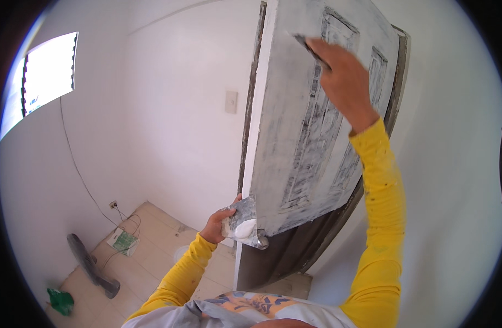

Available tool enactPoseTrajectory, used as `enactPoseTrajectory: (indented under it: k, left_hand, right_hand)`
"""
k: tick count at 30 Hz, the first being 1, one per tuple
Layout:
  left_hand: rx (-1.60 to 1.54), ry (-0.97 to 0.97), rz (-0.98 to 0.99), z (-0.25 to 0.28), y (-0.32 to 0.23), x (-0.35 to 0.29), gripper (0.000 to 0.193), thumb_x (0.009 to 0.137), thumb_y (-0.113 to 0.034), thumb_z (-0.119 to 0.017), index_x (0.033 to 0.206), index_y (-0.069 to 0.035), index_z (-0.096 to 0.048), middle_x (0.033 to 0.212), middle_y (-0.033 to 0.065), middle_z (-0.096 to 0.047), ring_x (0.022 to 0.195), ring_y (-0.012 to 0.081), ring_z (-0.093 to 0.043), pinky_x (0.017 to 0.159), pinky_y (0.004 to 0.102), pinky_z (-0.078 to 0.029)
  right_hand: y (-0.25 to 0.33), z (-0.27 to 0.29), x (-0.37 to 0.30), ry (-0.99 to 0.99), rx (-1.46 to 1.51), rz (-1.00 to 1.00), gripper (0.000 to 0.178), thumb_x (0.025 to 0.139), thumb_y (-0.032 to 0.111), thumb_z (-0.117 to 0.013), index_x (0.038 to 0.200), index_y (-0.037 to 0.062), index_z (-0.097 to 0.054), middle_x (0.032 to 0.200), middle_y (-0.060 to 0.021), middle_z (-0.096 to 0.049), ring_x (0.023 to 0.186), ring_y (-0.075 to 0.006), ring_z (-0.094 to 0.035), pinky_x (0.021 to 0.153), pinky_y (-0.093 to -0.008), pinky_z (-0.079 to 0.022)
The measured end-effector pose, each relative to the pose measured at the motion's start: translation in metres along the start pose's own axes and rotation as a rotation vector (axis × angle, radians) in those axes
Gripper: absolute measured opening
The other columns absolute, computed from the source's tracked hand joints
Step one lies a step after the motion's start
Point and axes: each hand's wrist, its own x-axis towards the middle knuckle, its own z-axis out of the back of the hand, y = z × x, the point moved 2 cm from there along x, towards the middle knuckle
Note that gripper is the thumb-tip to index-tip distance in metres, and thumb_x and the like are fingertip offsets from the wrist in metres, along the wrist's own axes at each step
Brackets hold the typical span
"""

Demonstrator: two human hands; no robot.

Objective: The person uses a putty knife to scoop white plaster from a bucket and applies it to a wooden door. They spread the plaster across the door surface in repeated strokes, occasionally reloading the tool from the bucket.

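Observation:
My right hand [345, 79] is raised to the upper part of a panelled door [281, 131], closed around a putty knife [312, 50]. The knife's tip is at the door face or just off it; I cannot tell which. White filler is smeared over most of the door, with dark patches in and around the panels. Lower down, my left hand [213, 227] grips a flat metal plate [244, 209] by its edge, thumb on top. A lump of white putty [245, 228] sits on that plate, close to the metal doorknob [263, 240].
A dark brown unpainted strip [283, 257] runs along the door's bottom. Behind the door is a white wall with a light switch [231, 102]. At left, a cable [76, 156] hangs near a window [48, 71]; a dark long object [92, 265] and green bag [60, 302] lie on the tiles.

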Motion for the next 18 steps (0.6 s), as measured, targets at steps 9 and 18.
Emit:
enactPoseTrajectory:
  k: [9, 18]
  left_hand:
    - [0.023, 0.024, 0.026, -0.018, -0.001, 0.002, 0.070, 0.095, -0.012, -0.052, 0.159, -0.002, -0.028, 0.156, 0.0144, -0.043, 0.138, 0.0259, -0.049, 0.119, 0.0357, -0.035]
    - [0.012, 0.000, 0.016, -0.003, -0.005, -0.002, 0.071, 0.094, -0.012, -0.053, 0.159, -0.003, -0.028, 0.154, 0.0147, -0.046, 0.136, 0.0265, -0.052, 0.118, 0.0361, -0.037]
  right_hand:
    - [0.081, -0.022, 0.107, 0.195, -0.960, 0.292, 0.028, 0.095, 0.017, -0.053, 0.109, 0.0076, -0.076, 0.106, -0.0102, -0.075, 0.109, -0.0328, -0.065, 0.103, -0.0524, -0.044]
    - [0.059, -0.020, -0.004, 0.048, -0.071, 0.171, 0.040, 0.089, 0.009, -0.055, 0.124, 0.0197, -0.071, 0.100, -0.0032, -0.073, 0.090, -0.0193, -0.069, 0.073, -0.0340, -0.056]
